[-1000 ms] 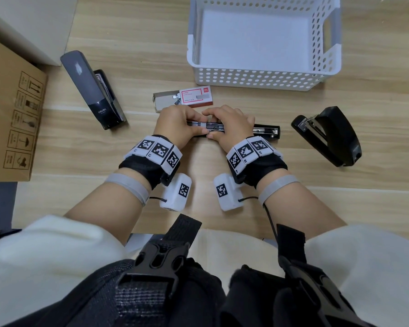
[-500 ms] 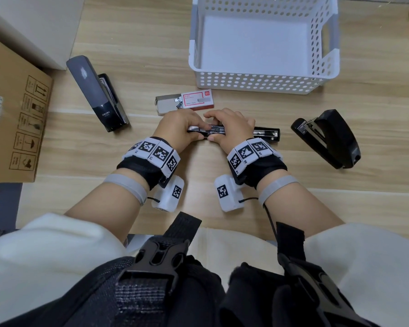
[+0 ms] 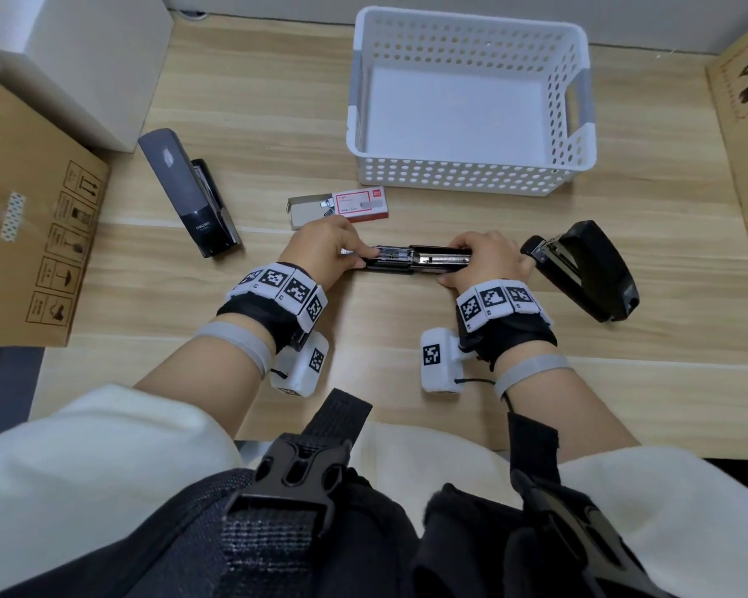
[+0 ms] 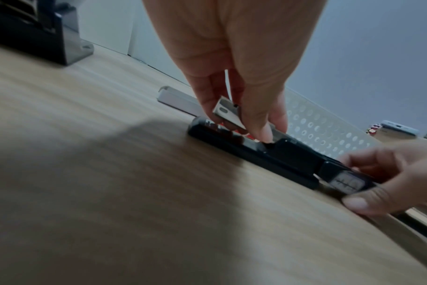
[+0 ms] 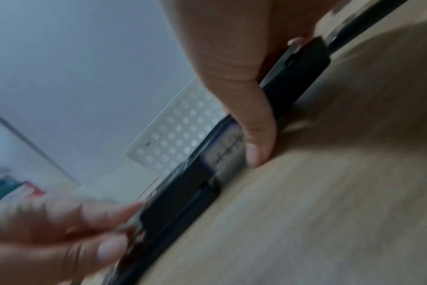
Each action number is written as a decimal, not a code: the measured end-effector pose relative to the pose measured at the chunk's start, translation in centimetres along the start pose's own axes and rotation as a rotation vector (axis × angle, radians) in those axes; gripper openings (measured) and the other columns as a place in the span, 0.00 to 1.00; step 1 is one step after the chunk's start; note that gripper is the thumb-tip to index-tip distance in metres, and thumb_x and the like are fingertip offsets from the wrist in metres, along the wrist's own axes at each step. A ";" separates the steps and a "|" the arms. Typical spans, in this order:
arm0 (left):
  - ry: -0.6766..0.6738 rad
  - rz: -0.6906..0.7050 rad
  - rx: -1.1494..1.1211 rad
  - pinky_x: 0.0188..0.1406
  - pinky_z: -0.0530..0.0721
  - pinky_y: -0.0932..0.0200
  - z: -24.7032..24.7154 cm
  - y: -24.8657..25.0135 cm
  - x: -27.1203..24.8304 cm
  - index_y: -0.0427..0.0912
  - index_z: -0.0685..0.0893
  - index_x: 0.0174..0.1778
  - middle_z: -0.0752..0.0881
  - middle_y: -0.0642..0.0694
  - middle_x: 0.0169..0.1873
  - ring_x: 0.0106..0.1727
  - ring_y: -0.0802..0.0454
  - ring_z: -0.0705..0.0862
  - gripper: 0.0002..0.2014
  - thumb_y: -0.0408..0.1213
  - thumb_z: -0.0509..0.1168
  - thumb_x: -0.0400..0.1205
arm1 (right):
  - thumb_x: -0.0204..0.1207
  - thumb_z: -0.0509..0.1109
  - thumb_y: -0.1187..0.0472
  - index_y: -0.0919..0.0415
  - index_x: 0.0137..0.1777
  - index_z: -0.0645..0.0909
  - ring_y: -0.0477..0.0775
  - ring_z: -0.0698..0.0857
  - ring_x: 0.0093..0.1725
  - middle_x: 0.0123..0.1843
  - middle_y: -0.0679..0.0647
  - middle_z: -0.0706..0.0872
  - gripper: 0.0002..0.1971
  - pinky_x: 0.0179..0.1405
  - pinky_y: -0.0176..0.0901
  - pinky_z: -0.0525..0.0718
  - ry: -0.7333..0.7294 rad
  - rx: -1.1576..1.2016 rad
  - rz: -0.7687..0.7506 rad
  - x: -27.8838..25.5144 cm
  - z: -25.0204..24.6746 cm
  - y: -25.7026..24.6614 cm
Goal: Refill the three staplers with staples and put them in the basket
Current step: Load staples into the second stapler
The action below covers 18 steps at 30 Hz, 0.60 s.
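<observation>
Nearest the body, on the wooden desk [image 3: 407, 338], lies the slim black stapler [image 3: 419, 263], opened flat, its metal staple channel facing up. Left hand [image 3: 327, 252] curls over its left end, thumb and fingers pinching what looks like a short silver strip of staples [image 4: 228, 112] just above the channel. Right hand [image 3: 484, 263] clamps the right end, thumb on the near side, fingers hidden on the far side.

Judgement: the stapler is stiff and fairly light, likely to skate on the smooth desk, so pinning one end is sound. The strip is brittle and may snap if bent; best held by its sides.

Right of the slim stapler, a bulky black stapler [image 3: 588, 274] lies gaping open. Left of it, a tall grey stapler [image 3: 191, 196] is also open. Just beyond it sits the red staple box [image 3: 355, 205], tray slid out. Farther beyond stands the white perforated basket [image 3: 471, 179], holding no stapler.
</observation>
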<state>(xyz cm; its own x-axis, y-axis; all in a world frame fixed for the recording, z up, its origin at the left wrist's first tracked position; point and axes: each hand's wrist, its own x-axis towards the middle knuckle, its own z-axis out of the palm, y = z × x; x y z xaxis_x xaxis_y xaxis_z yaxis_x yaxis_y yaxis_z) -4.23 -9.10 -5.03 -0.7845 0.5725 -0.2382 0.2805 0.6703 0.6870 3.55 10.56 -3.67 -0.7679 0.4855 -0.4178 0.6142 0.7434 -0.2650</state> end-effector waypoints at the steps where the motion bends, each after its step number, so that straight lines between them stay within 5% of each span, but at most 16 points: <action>1: -0.002 -0.003 -0.001 0.53 0.79 0.55 0.0 0.0 0.0 0.45 0.89 0.49 0.85 0.43 0.48 0.50 0.48 0.81 0.11 0.32 0.72 0.72 | 0.61 0.80 0.55 0.42 0.52 0.81 0.57 0.74 0.65 0.57 0.49 0.82 0.19 0.65 0.54 0.64 -0.008 0.005 0.055 0.1 -0.3 0.3; 5: -0.028 0.010 0.008 0.54 0.79 0.52 -0.3 0.1 0.1 0.42 0.89 0.49 0.86 0.41 0.48 0.52 0.44 0.82 0.11 0.30 0.73 0.71 | 0.57 0.81 0.63 0.45 0.39 0.76 0.56 0.82 0.52 0.55 0.50 0.85 0.19 0.51 0.46 0.80 -0.100 0.092 0.049 0.2 -1.2 0.4; 7: -0.035 0.007 0.010 0.55 0.79 0.53 -0.3 0.1 0.1 0.42 0.89 0.49 0.86 0.41 0.48 0.52 0.45 0.82 0.11 0.30 0.73 0.71 | 0.58 0.81 0.65 0.47 0.41 0.77 0.54 0.80 0.46 0.53 0.52 0.85 0.18 0.44 0.42 0.77 -0.111 0.099 0.011 0.0 -2.3 0.0; 13: -0.048 -0.003 0.012 0.57 0.79 0.50 -0.4 0.3 0.0 0.43 0.89 0.49 0.86 0.42 0.48 0.53 0.45 0.82 0.11 0.31 0.73 0.72 | 0.60 0.79 0.64 0.46 0.49 0.84 0.51 0.84 0.51 0.48 0.46 0.87 0.19 0.50 0.40 0.80 -0.077 0.072 -0.184 -1.2 -5.6 -3.0; 18: -0.053 -0.009 0.039 0.54 0.77 0.55 -0.5 0.5 -0.2 0.43 0.89 0.50 0.85 0.41 0.49 0.52 0.44 0.82 0.11 0.32 0.72 0.72 | 0.60 0.80 0.62 0.51 0.54 0.84 0.45 0.78 0.43 0.44 0.47 0.84 0.21 0.44 0.34 0.73 -0.108 0.188 -0.373 -1.9 -4.8 -6.1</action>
<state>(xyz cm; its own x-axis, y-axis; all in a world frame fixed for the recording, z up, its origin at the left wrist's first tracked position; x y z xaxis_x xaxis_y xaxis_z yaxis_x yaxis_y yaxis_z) -4.22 -9.13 -4.35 -0.7572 0.5897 -0.2809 0.2957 0.6930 0.6575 0.36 7.30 2.88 -0.9264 0.1407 -0.3493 0.3280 0.7570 -0.5651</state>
